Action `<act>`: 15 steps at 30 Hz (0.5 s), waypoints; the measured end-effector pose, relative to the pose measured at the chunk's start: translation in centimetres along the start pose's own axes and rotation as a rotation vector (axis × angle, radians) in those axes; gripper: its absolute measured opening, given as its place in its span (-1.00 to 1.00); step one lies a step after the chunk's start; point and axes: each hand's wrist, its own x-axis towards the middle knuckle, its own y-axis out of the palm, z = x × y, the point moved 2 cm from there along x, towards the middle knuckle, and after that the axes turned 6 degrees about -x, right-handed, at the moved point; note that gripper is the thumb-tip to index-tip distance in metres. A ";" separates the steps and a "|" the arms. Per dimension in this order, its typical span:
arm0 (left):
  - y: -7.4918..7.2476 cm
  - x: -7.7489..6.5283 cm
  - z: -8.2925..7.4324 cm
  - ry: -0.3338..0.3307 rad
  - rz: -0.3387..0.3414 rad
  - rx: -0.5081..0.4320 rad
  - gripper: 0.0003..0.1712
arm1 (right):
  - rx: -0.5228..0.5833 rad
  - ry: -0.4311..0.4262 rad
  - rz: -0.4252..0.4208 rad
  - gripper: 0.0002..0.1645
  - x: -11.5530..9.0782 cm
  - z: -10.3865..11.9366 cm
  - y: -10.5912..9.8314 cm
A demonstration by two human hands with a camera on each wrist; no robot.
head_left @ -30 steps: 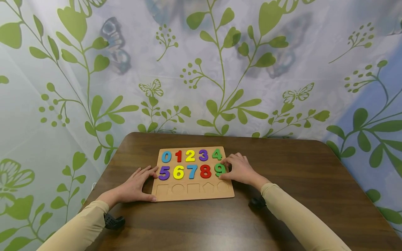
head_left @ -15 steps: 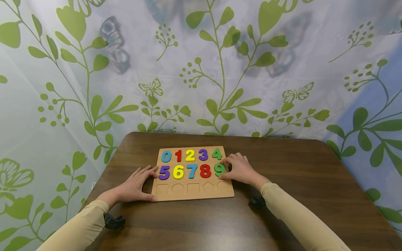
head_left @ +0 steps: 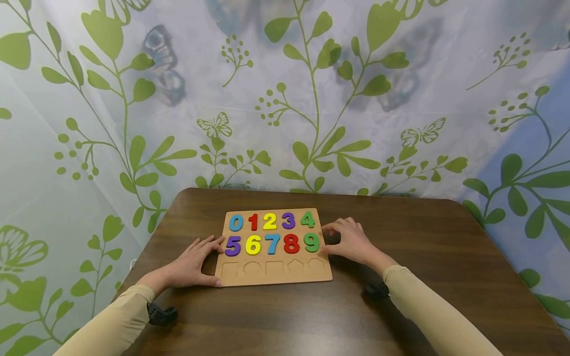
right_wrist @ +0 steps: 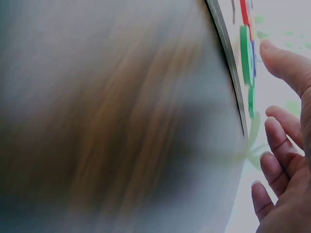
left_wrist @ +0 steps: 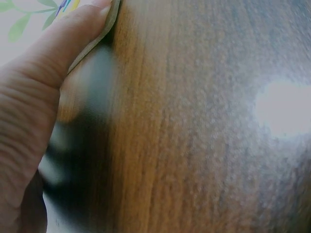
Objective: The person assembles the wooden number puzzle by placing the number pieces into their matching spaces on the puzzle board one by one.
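Note:
A wooden number puzzle board (head_left: 276, 278) lies on the table with colored numbers 0 to 9 in two rows. My left hand (head_left: 191, 264) rests at its left side, thumb on the near corner and fingertips by the purple 5 (head_left: 232, 245). In the left wrist view the thumb (left_wrist: 58, 43) lies along the board's edge. My right hand (head_left: 352, 242) is at the board's right edge, beside the green 9 (head_left: 311, 242), thumb and fingers apart with nothing between them. The right wrist view has the right hand's fingers (right_wrist: 277, 170) loosely bent, away from the green 9.
Below the numbers the board has a row of shallow shape recesses (head_left: 252, 268). The brown wooden table (head_left: 276, 321) reaches back to a hanging cloth (head_left: 249, 99) printed with green leaves and butterflies. A black wrist device (head_left: 161, 314) is under the left forearm.
My right hand has let go of the green 9 and drawn back to the right, off its top and bottom. The left hand and the board have stayed in place.

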 end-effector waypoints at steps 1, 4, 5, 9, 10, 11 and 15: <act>0.0 0.0 0.0 0.002 -0.001 0.001 -0.06 | -0.007 0.003 -0.010 -0.23 -0.3 -0.4 -0.3; -0.2 0.1 0.0 0.009 -0.005 0.006 -0.06 | -0.009 0.021 -0.031 -0.23 -1.5 -1.7 -1.1; -0.2 0.1 0.0 0.009 -0.006 0.008 -0.06 | -0.009 0.026 -0.037 -0.23 -1.9 -2.1 -1.3; -0.1 0.0 0.1 0.003 -0.010 0.017 -0.06 | -0.023 0.048 -0.063 -0.24 -3.6 -3.7 -2.1; -0.1 -0.1 0.2 0.002 -0.010 0.019 -0.06 | -0.031 0.054 -0.070 -0.25 -4.0 -4.0 -2.3; -0.1 -0.2 0.2 0.000 -0.010 0.019 -0.06 | -0.042 0.061 -0.076 -0.26 -4.4 -4.3 -2.5; 0.1 -0.5 0.1 -0.003 -0.003 0.011 -0.06 | -0.070 0.094 -0.099 -0.32 -5.9 -5.2 -3.0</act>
